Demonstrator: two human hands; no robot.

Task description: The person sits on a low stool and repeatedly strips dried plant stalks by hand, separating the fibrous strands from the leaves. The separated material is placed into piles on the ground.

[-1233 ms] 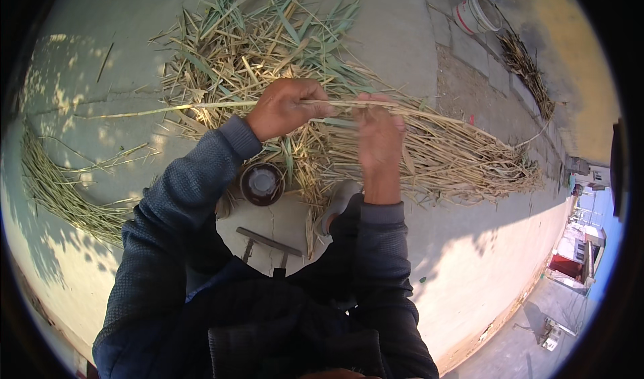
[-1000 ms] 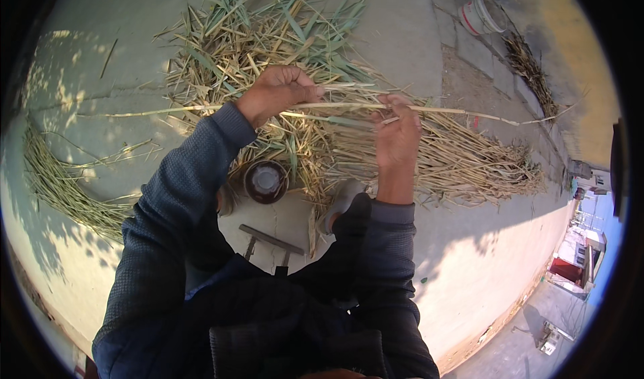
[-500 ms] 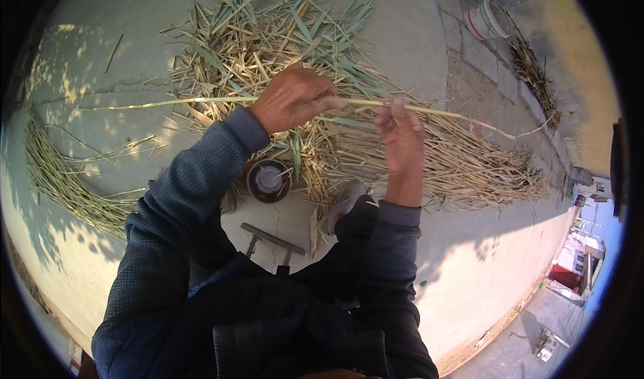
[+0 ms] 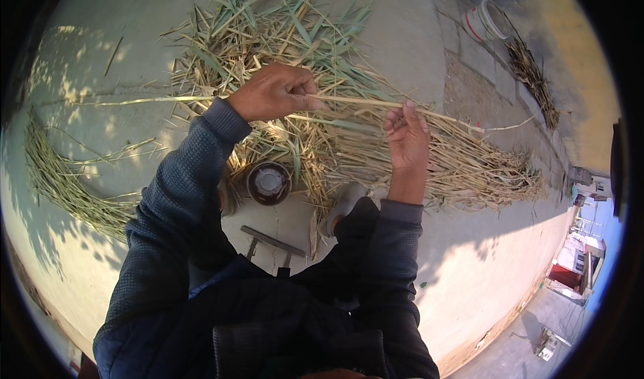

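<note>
A long, thin, pale yellow-green stalk stretches sideways across the view, passing through both my hands. My left hand is closed round its middle, knuckles up. Further right, my right hand pinches the stalk between thumb and fingers, palm turned partly up. Below them lies a heap of dry stalks and green leaf strips. A bundle of straw-coloured stalks is spread under and to the right of my right hand.
A dark round pot with a pale inside stands between my feet. Nearer me is a metal T-shaped frame. Greener stalks lie at the left. A white bucket lies tipped at the far right, by dark twigs.
My left hand has slid left with the stalk, whose right end has drawn in leftward. My right hand has shifted slightly right, so my hands are further apart.
</note>
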